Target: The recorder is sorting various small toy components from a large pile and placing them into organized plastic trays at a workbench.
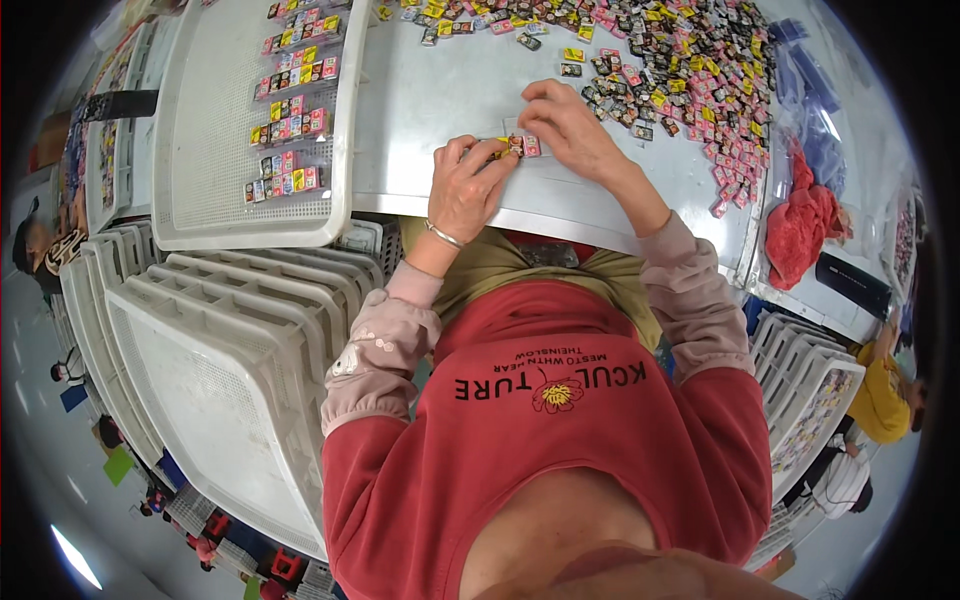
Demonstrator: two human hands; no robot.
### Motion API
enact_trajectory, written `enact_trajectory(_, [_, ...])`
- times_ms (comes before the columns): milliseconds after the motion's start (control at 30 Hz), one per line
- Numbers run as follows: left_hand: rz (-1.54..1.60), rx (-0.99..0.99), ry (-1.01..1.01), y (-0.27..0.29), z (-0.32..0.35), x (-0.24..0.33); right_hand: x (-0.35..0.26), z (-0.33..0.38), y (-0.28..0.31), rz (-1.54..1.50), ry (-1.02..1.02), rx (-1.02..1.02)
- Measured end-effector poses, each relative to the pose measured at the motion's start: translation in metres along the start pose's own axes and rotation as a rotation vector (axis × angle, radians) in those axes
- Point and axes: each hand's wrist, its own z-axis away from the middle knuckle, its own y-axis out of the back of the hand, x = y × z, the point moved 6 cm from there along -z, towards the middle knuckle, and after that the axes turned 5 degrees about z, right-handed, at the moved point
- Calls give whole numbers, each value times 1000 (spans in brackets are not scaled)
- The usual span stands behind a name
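A short row of small printed blocks (527,147), pink, yellow and black, lies near the front edge of the metal worktop. Bent fingers of my left hand (465,185) close on the left part of this row. My right hand (572,130) is just beyond the row's right end, its fingers curled and the tips turned down; what they hold, if anything, is too small to make out. A faint clear plastic edge shows around the row. Similar loose blocks (690,90) are heaped at the far right of the worktop (420,100).
At the left, a white perforated tray (200,215) holds several finished-looking rows of blocks (285,185). White trays (200,370) stand stacked below it. More stacked trays (815,400) are at the right, near a red cloth (800,225) and clear plastic bags (810,90). Other people sit farther off.
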Motion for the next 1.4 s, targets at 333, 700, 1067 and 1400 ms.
enact_trajectory(333, [10, 35, -16, -1, 3, 2, -19, 1, -12, 219, 35, -49])
enact_trajectory(700, [78, 110, 102, 11, 0, -6, 7, 37, 29, -143, -172, 80])
enact_trajectory(1067, [-57, -68, 139, -6, -6, -12, -16, 46, 4, 122, -100, 112])
enact_trajectory(1400, [119, 11, 92, 20, -14, -19, 0, 62, 25, -128, -165, 236])
